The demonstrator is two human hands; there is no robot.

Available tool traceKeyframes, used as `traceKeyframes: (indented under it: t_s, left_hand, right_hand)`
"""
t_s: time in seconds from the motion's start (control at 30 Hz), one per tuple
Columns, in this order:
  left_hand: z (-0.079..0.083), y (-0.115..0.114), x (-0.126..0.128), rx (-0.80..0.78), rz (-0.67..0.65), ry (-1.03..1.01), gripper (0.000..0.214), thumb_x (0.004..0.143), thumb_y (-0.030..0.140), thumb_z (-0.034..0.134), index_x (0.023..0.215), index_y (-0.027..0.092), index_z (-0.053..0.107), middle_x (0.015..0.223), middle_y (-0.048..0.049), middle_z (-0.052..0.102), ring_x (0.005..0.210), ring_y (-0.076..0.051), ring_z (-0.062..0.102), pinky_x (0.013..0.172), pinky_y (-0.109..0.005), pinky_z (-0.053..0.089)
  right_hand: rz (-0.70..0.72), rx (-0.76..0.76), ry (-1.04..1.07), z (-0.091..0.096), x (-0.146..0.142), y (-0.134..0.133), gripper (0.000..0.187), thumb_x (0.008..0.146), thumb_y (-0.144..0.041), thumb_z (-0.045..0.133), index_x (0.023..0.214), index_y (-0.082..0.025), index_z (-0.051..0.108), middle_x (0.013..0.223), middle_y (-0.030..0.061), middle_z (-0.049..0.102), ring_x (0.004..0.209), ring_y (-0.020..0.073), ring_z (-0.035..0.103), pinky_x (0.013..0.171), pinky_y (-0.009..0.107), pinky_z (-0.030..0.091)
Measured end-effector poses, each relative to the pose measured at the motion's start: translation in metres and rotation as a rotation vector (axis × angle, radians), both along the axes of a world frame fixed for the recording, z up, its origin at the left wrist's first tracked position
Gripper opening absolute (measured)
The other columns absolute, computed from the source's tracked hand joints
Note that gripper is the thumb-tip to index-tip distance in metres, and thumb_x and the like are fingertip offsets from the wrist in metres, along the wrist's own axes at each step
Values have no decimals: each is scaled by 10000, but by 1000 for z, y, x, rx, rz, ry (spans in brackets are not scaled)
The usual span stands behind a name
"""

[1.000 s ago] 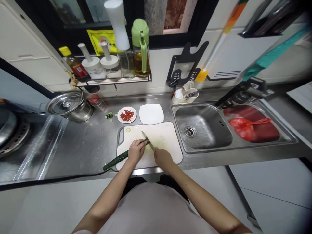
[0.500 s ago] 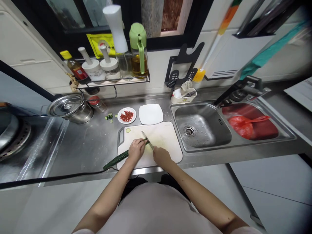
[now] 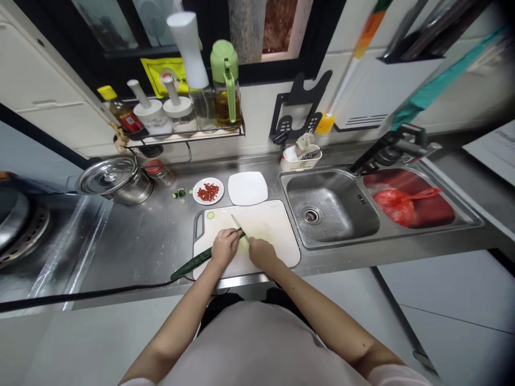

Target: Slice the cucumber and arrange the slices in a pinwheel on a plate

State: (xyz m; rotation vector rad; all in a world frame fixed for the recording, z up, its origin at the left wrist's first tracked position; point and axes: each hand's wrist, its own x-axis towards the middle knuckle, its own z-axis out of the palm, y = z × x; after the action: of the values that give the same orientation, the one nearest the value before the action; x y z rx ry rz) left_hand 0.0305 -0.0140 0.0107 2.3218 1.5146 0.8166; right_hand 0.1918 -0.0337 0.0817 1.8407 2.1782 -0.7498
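Observation:
A long green cucumber [image 3: 191, 264] lies slanted across the white cutting board [image 3: 273, 228], its left end hanging past the board over the steel counter. My left hand [image 3: 223, 247] is closed over the cucumber and pins it down near its right end. My right hand [image 3: 260, 253] is closed on the handle of a knife [image 3: 238, 226]. The blade rests across the cucumber's tip, right beside my left fingers. One cucumber slice [image 3: 211, 215] sits at the board's far left corner.
Behind the board stand a small plate of chopped red chilli [image 3: 208, 191] and an empty white square plate [image 3: 247, 188]. A lidded steel pot [image 3: 113, 179] is at the left, a double sink [image 3: 330, 210] with a red bag [image 3: 396, 206] at the right. A shelf holds bottles [image 3: 225, 86].
My right hand and the knife have slid a little to the left, closer to my left hand. The cucumber and my left hand have stayed in place.

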Motion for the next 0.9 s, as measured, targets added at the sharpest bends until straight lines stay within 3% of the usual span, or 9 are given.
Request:
traceKeyframes:
  t_s: [0.9]
  left_hand:
    - [-4,1,-1,3,-13,-18,222,929,244,489,996,233,701,1000,-54,680,949,-181,580,843,-341,492]
  right_hand:
    - [-8,32,5,-10,-4,2,299,927,-129,324,1087,-126,576,966,136,683,938,215,656,792,296,469]
